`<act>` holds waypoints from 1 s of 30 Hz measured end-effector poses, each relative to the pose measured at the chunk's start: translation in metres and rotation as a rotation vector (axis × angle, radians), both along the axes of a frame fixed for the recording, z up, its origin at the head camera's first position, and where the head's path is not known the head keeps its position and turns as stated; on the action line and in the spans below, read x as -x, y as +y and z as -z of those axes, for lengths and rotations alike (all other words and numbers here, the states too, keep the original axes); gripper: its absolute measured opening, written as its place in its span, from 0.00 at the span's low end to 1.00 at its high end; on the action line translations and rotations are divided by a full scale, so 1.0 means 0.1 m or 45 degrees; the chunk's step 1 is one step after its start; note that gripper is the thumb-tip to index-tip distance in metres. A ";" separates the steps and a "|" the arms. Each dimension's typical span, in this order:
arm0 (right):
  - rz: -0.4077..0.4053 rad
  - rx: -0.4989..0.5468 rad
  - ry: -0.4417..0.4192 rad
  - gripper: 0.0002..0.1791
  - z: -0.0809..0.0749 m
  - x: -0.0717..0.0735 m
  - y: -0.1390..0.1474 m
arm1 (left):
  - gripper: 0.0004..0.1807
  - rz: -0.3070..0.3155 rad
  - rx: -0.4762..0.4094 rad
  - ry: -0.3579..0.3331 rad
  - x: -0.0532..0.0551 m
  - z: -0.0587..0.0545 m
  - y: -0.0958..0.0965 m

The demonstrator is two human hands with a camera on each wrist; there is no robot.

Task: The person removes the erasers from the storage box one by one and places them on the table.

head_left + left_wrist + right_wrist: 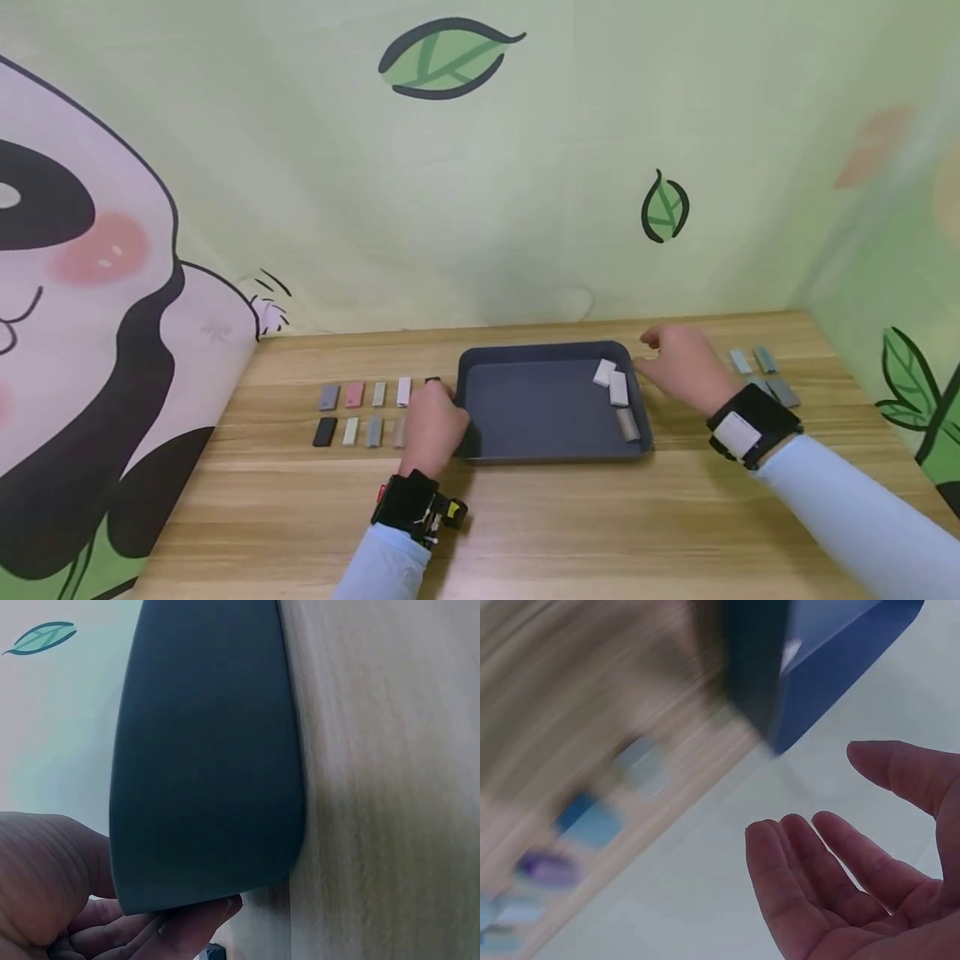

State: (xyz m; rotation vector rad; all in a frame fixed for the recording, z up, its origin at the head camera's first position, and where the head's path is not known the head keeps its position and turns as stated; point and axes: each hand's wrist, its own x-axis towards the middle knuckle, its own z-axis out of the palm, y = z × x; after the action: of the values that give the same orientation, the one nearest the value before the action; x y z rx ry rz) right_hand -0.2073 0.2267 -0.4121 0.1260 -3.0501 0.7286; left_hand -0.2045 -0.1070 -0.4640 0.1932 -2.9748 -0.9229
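A dark grey rectangular tray [525,412] lies on the wooden table. Two white blocks [618,389] and a grey-brown block [628,425] are inside it near the right wall. At the tray's left end is my left hand [433,427]. In the left wrist view, its thumb goes behind the rim and its curled fingers [191,926] lie along the tray's outer wall [210,750], gripping it. My right hand [688,367] hovers by the tray's back right corner, thumb and fingers spread apart. The right wrist view shows that hand [847,907] holding nothing, apart from the tray corner [761,690].
Left of the tray, small flat blocks stand in two rows, among them a pink block [355,394] and a black block [325,432]. Several grey-blue blocks [766,359] sit to the right, partly behind my right wrist. A printed cloth [525,233] hangs behind the table.
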 end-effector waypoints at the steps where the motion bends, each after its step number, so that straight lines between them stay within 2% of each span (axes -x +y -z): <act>1: -0.025 0.003 -0.010 0.25 0.01 0.02 -0.08 | 0.12 0.005 0.002 0.005 0.00 0.00 0.00; 6: -0.117 -0.017 -0.061 0.26 0.09 0.13 -0.41 | 0.14 0.015 0.001 -0.002 0.00 0.02 0.00; 10: -0.156 -0.069 -0.094 0.26 0.16 0.19 -0.57 | 0.15 0.014 -0.011 0.008 -0.01 0.02 0.00; 13: -0.171 -0.110 -0.102 0.17 0.20 0.22 -0.64 | 0.17 0.021 -0.010 0.030 -0.01 0.01 -0.01; 15: -0.165 -0.130 -0.108 0.12 0.22 0.25 -0.67 | 0.18 0.017 -0.014 0.036 0.00 0.01 -0.02; 21: -0.088 -0.134 -0.131 0.20 0.27 0.29 -0.71 | 0.17 0.015 -0.003 0.048 0.02 0.02 -0.03; 30: -0.095 -0.216 -0.039 0.16 0.33 0.33 -0.79 | 0.18 0.016 0.011 0.056 0.03 0.04 -0.03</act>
State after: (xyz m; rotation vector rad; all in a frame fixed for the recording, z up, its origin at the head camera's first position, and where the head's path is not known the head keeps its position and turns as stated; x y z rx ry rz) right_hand -0.2407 0.1477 -0.4446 0.2327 -3.1478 0.4774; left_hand -0.2075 -0.1101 -0.4684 0.1518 -2.9427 -0.9030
